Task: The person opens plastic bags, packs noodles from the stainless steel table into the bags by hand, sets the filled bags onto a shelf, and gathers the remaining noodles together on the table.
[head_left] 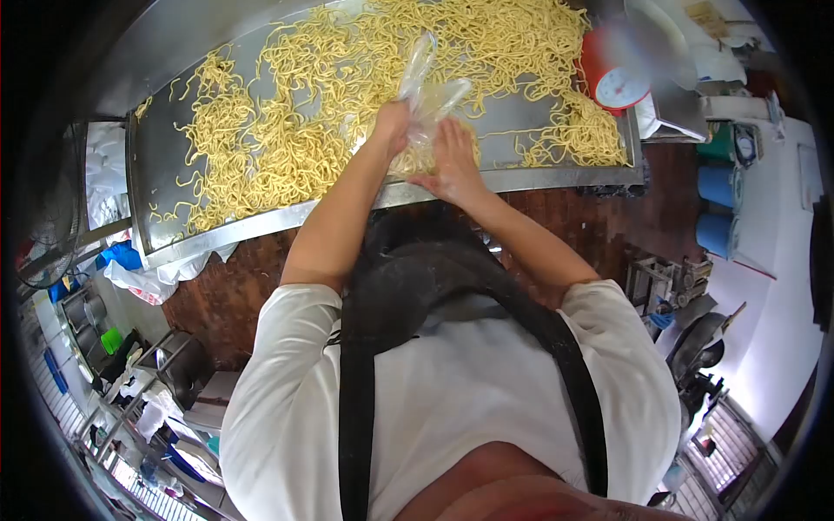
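In the head view, a person in a white top and dark apron (417,273) works at a metal table (512,117) strewn with yellow noodles (300,148). The clear plastic bag (424,102) is near the table's close edge, between the two hands, its loose upper part sticking up above them in two crumpled flaps. Noodles show through its lower part, though where the bagged ones end and the loose ones behind begin is hard to tell.

The left hand (394,127) has its fingers curled in, gripping the bag at its gathered neck. The right hand (453,163) is open, its fingers straight and close together against the side of the bag, its thumb apart and pointing toward the left hand.

As for progress, the bag seems to have a portion inside already, and its top is bunched but not visibly knotted or sealed, so the closing looks unfinished. Most of the noodles lie loose and unbagged, thick at the far side and toward the left, with a smaller heap in the near right corner. A red scale (621,89) with a round white dial is just beyond the right end of the table; its reading is too small to make out.
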The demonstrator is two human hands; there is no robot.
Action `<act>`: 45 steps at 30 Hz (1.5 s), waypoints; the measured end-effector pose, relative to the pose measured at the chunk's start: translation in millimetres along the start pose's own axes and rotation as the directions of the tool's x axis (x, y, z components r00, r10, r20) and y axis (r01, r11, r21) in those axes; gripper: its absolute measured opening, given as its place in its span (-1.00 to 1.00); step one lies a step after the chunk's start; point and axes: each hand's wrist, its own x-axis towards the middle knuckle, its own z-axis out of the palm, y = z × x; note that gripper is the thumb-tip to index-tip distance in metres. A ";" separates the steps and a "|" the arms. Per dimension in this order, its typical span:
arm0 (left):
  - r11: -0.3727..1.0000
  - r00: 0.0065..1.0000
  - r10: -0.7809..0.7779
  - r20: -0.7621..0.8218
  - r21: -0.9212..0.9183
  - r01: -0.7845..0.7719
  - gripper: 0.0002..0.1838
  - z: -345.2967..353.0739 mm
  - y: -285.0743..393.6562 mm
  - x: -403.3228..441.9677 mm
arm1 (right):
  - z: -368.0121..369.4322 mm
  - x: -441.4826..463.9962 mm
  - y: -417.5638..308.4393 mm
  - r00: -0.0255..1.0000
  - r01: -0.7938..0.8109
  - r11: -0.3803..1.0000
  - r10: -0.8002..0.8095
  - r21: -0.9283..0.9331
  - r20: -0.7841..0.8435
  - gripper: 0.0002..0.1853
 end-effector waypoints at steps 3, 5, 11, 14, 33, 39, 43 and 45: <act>0.997 0.997 -0.076 -0.005 -0.030 0.076 -0.74 0.8 -6.3 13.5 | 17.3 18.3 -15.8 0.997 -0.019 0.999 0.023 0.050 -0.078 -0.02; 0.996 0.995 -0.088 -0.035 -0.020 0.088 -0.74 4.1 -10.3 1.0 | 30.2 15.7 -15.9 0.993 -0.037 0.997 0.044 0.066 -0.109 -0.11; 0.946 0.970 0.222 0.096 0.221 -0.239 -0.61 31.0 24.6 -59.9 | 29.7 36.1 12.9 0.995 -0.049 0.864 0.084 0.502 -0.048 -0.45; 0.727 0.872 0.379 0.309 0.484 -0.487 -0.50 -1.6 46.4 -101.7 | 3.3 41.7 8.3 0.972 -0.218 0.548 0.196 0.808 0.130 -0.60; 0.979 0.979 0.202 -0.030 0.018 -0.201 -0.66 -24.4 -20.5 -19.6 | 11.5 39.5 15.9 0.962 0.164 0.980 -0.184 0.114 0.201 0.05; 0.994 0.988 0.107 -0.111 0.037 -0.104 -0.65 -20.7 -24.2 -7.6 | 32.3 31.9 18.1 0.979 0.103 0.995 -0.103 0.006 0.175 -0.11; 0.757 0.929 0.336 0.153 0.543 -0.363 -0.53 -11.4 8.0 -67.5 | 30.0 40.3 28.5 0.983 0.031 0.984 -0.062 0.176 0.171 -0.44; 0.366 0.864 0.321 0.389 0.790 -0.492 -0.36 -46.5 19.2 -91.0 | 14.6 47.0 16.8 0.975 -0.065 0.940 -0.012 0.334 0.222 -0.60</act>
